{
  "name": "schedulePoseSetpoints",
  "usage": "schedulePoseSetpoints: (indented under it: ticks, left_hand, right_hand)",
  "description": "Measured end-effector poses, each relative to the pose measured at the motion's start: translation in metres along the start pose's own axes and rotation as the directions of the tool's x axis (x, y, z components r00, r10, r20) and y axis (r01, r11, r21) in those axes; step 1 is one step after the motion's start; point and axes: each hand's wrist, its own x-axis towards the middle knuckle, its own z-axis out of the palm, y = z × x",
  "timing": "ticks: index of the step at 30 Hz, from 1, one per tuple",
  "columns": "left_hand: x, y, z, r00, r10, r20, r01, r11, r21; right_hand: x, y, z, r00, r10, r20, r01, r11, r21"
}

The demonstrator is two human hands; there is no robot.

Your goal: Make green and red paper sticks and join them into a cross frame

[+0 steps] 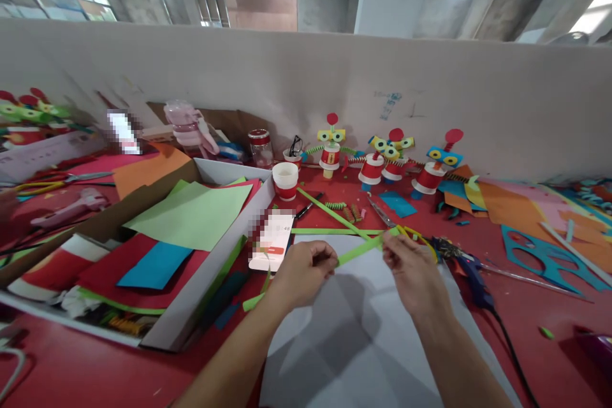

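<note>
A narrow green paper strip (359, 252) is stretched between my two hands above a white sheet (349, 338). My left hand (310, 268) pinches its left end with closed fingers. At the other end, my right hand (410, 271) grips the strip between thumb and fingers. Behind them lie more green strips, one crossing diagonally (329, 209). Scissors (381, 210) with yellow handles rest just beyond my right hand, which partly hides them. A lit phone (275, 239) lies beside my left hand.
At left stands a box (215, 287) of coloured paper. A white-and-red paper cup (285, 180) is behind it. Several paper-cup figures (329, 156) line the wall. A glue gun (473, 277) with a black cable lies right, near blue paper scraps (535, 261).
</note>
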Motion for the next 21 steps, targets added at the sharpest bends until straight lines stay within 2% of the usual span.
schedulePoseSetpoints:
  ticks: [2, 4, 6, 7, 8, 10, 13, 15, 17, 19, 21]
  left_hand:
    - [-0.001, 0.002, -0.001, 1.000, -0.019, 0.015, 0.019, 0.999, -0.037]
    - [-0.003, 0.004, -0.001, 0.998, -0.034, 0.044, 0.039, 0.991, -0.125]
    - [-0.004, 0.006, 0.000, 0.998, -0.026, 0.064, 0.038, 0.980, -0.196]
    - [-0.005, 0.006, 0.000, 0.997, -0.020, 0.077, 0.036, 0.976, -0.217]
    - [-0.005, 0.005, 0.001, 0.995, -0.014, 0.096, 0.035, 0.973, -0.229]
    - [-0.006, 0.004, 0.002, 0.986, -0.009, 0.167, 0.048, 0.972, -0.229]
    - [-0.007, 0.001, 0.002, 0.962, -0.042, 0.271, 0.088, 0.983, -0.162]
    - [-0.006, -0.001, 0.001, 0.953, -0.073, 0.293, 0.111, 0.987, -0.113]
    - [-0.004, -0.002, -0.001, 0.964, -0.094, 0.249, 0.121, 0.988, -0.096]
    - [-0.001, -0.002, -0.003, 0.985, -0.101, 0.143, 0.118, 0.987, -0.112]
    - [0.000, -0.001, -0.003, 0.994, -0.099, 0.047, 0.105, 0.982, -0.157]
  right_hand:
    - [0.005, -0.008, -0.004, 0.991, -0.037, -0.127, 0.053, 0.990, 0.129]
    - [-0.001, -0.009, 0.001, 0.992, 0.006, -0.122, 0.019, 0.980, 0.199]
    - [-0.015, -0.001, 0.011, 0.994, 0.107, 0.035, -0.112, 0.981, 0.160]
    - [-0.023, 0.004, 0.016, 0.982, 0.137, 0.131, -0.146, 0.987, 0.062]
    - [-0.029, 0.009, 0.021, 0.967, 0.134, 0.216, -0.127, 0.991, -0.046]
    - [-0.034, 0.014, 0.024, 0.968, 0.085, 0.235, -0.051, 0.987, -0.149]
    - [-0.019, 0.003, 0.009, 0.998, -0.031, 0.055, 0.035, 0.996, -0.084]
    - [-0.003, -0.013, -0.006, 0.992, -0.104, -0.073, 0.103, 0.995, -0.015]
    - [0.011, -0.029, -0.019, 0.957, -0.181, -0.225, 0.203, 0.976, 0.080]
    - [0.015, -0.037, -0.023, 0.910, -0.240, -0.338, 0.307, 0.938, 0.160]
    - [0.011, -0.035, -0.017, 0.902, -0.247, -0.353, 0.339, 0.913, 0.227]
